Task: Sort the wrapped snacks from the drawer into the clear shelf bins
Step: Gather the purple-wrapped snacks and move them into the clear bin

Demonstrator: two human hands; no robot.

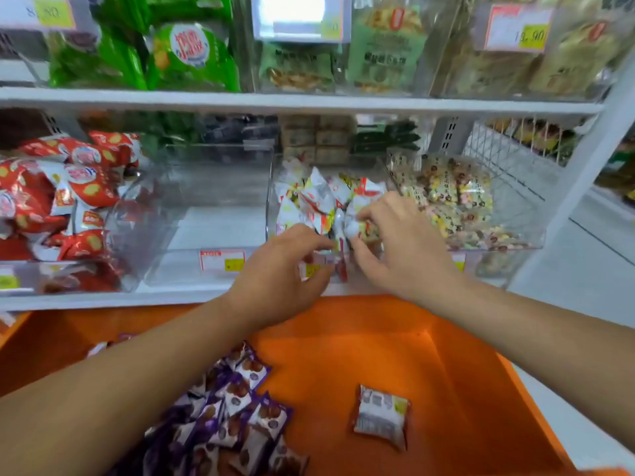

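Note:
Both hands reach into a clear shelf bin (271, 187) filled with white, red and yellow wrapped snacks (316, 197). My left hand (278, 269) sits at the bin's front lip, its fingers curled around a white and red packet. My right hand (402, 242) pinches another white packet (354, 228) over the pile. Below, the orange drawer (360, 341) holds a heap of purple wrapped snacks (237, 403) at its left and one white and red packet (381, 417) lying alone.
An empty clear bin (206, 201) stands left of the filled one, then a bin of red packets (62, 207). A bin of speckled pastel snacks (457, 201) is on the right. Green and tan bags fill the shelf above (295, 97). A white upright (591, 156) frames the right side.

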